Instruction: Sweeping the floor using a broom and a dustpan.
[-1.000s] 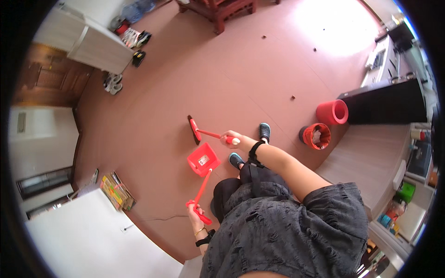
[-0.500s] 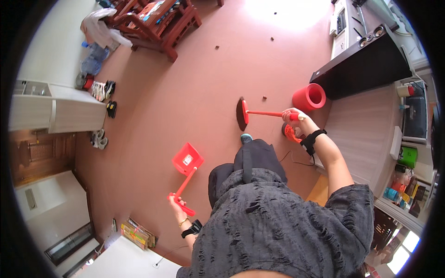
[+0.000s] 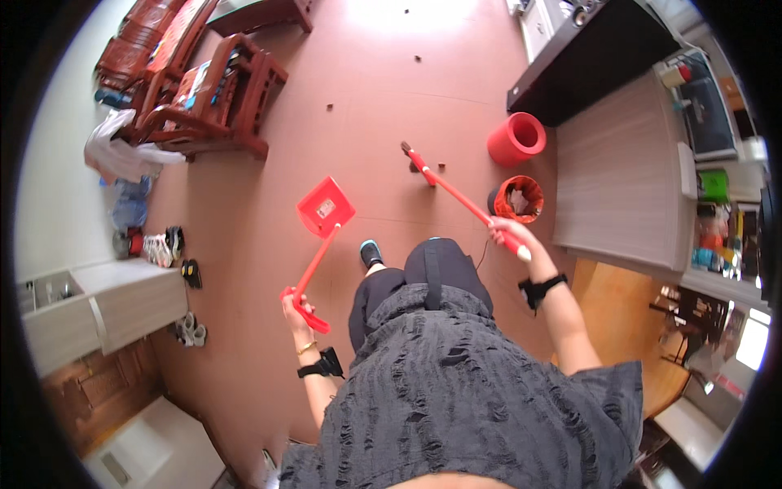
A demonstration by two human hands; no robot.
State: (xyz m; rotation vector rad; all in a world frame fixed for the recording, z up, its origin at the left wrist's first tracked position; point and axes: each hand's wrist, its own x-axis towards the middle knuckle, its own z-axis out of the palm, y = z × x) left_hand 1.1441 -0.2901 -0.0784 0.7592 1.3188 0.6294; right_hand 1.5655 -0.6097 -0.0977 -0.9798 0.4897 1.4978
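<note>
My left hand (image 3: 298, 313) is closed around the handle of a red dustpan (image 3: 314, 210), whose pan is out ahead of it, left of my feet. My right hand (image 3: 511, 234) grips the red shaft of a broom (image 3: 460, 198) near its pale end cap. The broom's head, with dark bristles, is turned nearly edge-on to view. Just right of that head lies a small dark brown piece (image 3: 441, 166). Farther ahead on the floor are more such pieces, one on the left (image 3: 330, 107) and another toward the middle (image 3: 417, 58).
At right stand a red cylindrical bin (image 3: 509, 143) and a waste bin with an orange-red liner (image 3: 533, 194), beside a long cabinet (image 3: 619, 175) and a black speaker (image 3: 595, 61). Carved wooden furniture (image 3: 252, 106) is far left. Shoes (image 3: 192, 274) line the left cabinet.
My view has moved forward, and a foot now shows ahead on the left. The dustpan has gone forward. The broom has turned from sideways to slanting ahead, its head near the small piece.
</note>
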